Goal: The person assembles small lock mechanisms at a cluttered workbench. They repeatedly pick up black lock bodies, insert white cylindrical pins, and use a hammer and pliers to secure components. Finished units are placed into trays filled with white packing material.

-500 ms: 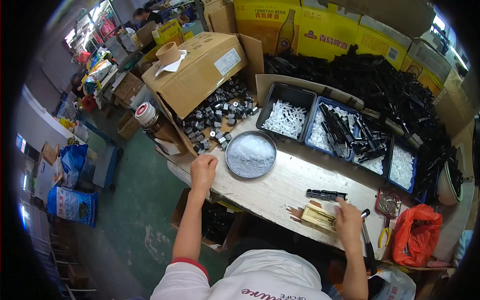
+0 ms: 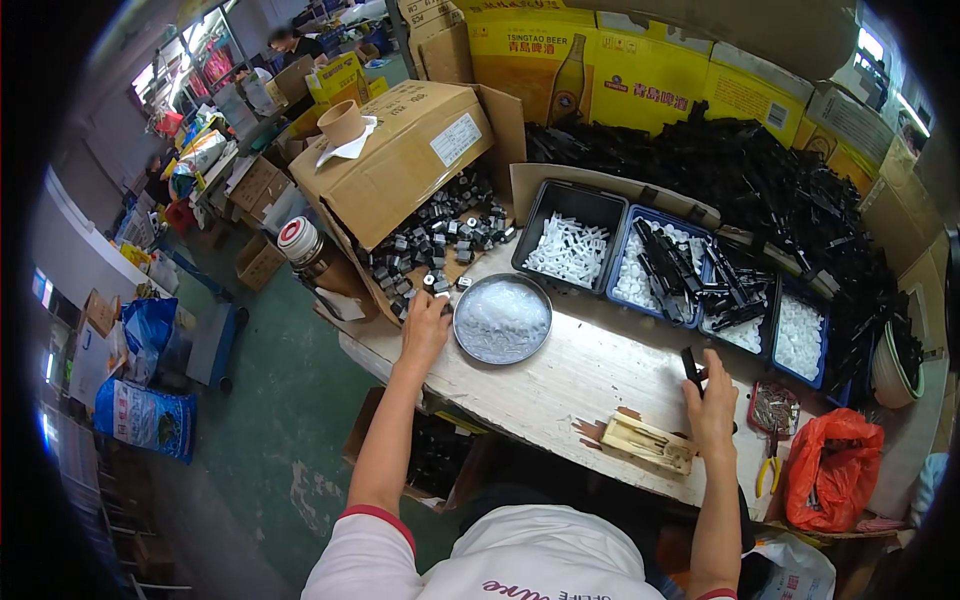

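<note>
At the near edge of a heap of small black-and-silver cylindrical pieces (image 2: 440, 235), my left hand (image 2: 426, 330) has its fingertips drawn together among the pieces. Its fingers partly hide whatever lies between them. My right hand (image 2: 712, 400) grips a narrow black plastic part (image 2: 691, 371), tilted upright above the bench. Below and left of that hand lies a cream-coloured slotted block (image 2: 640, 443), bare on top. A round metal dish (image 2: 502, 320) with clear, shiny contents stands just right of my left hand.
Behind the white bench (image 2: 590, 370) stand a black bin of white pieces (image 2: 568, 243) and several blue-rimmed bins (image 2: 798, 332). Black parts (image 2: 740, 190) pile up behind them. At the right are a red bag (image 2: 833, 470) and yellow-handled pliers (image 2: 768, 474). An amber jar (image 2: 310, 250) stands left.
My left hand has moved up to the heap of cylindrical pieces. My right hand has picked up the black plastic part from the bench and raised it away from the cream block.
</note>
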`<state>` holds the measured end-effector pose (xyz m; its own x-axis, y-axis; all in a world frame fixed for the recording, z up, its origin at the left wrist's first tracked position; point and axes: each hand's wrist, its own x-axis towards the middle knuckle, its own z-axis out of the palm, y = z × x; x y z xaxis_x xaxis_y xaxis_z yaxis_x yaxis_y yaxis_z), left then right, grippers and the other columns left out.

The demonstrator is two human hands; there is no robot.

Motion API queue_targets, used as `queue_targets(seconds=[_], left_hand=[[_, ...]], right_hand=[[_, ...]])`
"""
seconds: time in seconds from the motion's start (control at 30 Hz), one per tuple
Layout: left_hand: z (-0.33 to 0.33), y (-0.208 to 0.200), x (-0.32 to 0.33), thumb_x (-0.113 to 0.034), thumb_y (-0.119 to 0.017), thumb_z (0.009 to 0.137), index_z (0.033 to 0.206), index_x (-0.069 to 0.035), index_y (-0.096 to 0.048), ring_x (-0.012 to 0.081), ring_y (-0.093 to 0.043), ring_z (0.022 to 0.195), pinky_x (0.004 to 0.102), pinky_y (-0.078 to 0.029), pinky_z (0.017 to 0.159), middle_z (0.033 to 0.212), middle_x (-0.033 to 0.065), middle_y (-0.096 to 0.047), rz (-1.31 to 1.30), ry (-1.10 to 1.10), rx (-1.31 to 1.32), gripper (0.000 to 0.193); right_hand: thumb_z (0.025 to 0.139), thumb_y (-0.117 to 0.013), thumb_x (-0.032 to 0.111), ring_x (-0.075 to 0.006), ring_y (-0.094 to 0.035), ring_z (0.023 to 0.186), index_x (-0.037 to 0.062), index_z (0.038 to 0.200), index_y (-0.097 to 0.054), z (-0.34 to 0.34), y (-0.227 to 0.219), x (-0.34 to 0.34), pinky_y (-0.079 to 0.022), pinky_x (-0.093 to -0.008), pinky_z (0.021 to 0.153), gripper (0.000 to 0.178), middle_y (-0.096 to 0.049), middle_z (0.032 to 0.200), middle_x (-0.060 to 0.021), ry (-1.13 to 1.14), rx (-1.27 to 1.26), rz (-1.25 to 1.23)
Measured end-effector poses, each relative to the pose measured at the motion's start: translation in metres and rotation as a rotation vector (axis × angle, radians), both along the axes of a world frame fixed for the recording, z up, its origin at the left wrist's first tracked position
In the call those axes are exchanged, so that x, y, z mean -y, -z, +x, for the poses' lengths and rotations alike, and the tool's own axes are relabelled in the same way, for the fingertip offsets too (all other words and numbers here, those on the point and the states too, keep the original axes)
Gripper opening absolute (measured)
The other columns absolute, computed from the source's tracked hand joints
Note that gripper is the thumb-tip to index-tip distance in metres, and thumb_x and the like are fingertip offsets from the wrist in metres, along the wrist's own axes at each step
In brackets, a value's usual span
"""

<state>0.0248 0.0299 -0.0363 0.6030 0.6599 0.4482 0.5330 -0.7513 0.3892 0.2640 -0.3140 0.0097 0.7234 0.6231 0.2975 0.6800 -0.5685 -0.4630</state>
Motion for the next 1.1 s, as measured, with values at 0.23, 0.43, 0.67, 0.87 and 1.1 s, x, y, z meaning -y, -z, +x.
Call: queue_targets(seconds=[0.23,0.43,0.67,0.87,1.1], left_hand=[[-0.023,-0.020,0.023,-0.010,-0.069,0.065,0.083,0.001,-0.060,0.0353,-0.054,0.075,0.0400,-0.044,0.067,0.079,0.0171,-0.054,-0.013,0.036,-0.163,0.023],[-0.045,-0.024,0.021,-0.005,-0.064,0.067,0.085,0.004,-0.058,0.0304,-0.058,0.064,0.0368,-0.047,0.057,0.072,0.0162,-0.056,0.002,0.152,-0.328,0.022],[-0.015,-0.071,0.102,-0.002,-0.061,0.071,0.086,0.002,-0.059,0.0101,-0.053,0.049,0.0218,-0.044,0.043,0.067,0.0075,-0.060,-1.268,0.160,0.591,0.015],[0.053,-0.054,0.188,0.001,-0.063,0.072,0.087,0.002,-0.057,0.0150,-0.060,0.060,0.0242,-0.050,0.051,0.075,0.0100,-0.060,-1.477,0.446,0.338,0.016],[0.095,-0.039,0.242,-0.004,-0.067,0.068,0.073,0.002,-0.058,0.0094,-0.050,0.056,0.0233,-0.043,0.051,0.070,0.0060,-0.055,-0.618,0.491,0.118,0.012]], right_hand=[[0.065,-0.058,-0.001,-0.0264,-0.048,0.092,0.0062,0.104,-0.054,-0.064,-0.031,0.051,-0.033,-0.0403,0.078,0.039,-0.052,0.098,-0.0087,-0.354,0.084,-0.190],[0.066,-0.054,0.001,-0.0218,-0.041,0.113,0.0044,0.115,-0.049,-0.086,-0.002,0.042,-0.024,-0.0462,0.095,0.049,-0.044,0.126,-0.0069,-0.414,0.161,-0.277],[0.075,-0.052,0.007,-0.0201,-0.031,0.124,0.0044,0.119,-0.045,-0.094,0.008,0.026,-0.019,-0.0496,0.100,0.045,-0.036,0.134,-0.0071,-0.420,0.159,-0.307],[0.079,-0.053,0.006,-0.0248,-0.046,0.106,0.0012,0.106,-0.054,-0.083,0.013,0.033,-0.030,-0.0404,0.092,0.027,-0.052,0.117,-0.0096,-0.341,-0.120,0.188],[0.077,-0.055,0.003,-0.0263,-0.050,0.091,-0.0007,0.099,-0.056,-0.079,0.011,0.037,-0.034,-0.0356,0.082,0.023,-0.057,0.103,-0.0096,-0.258,-0.163,0.354]])
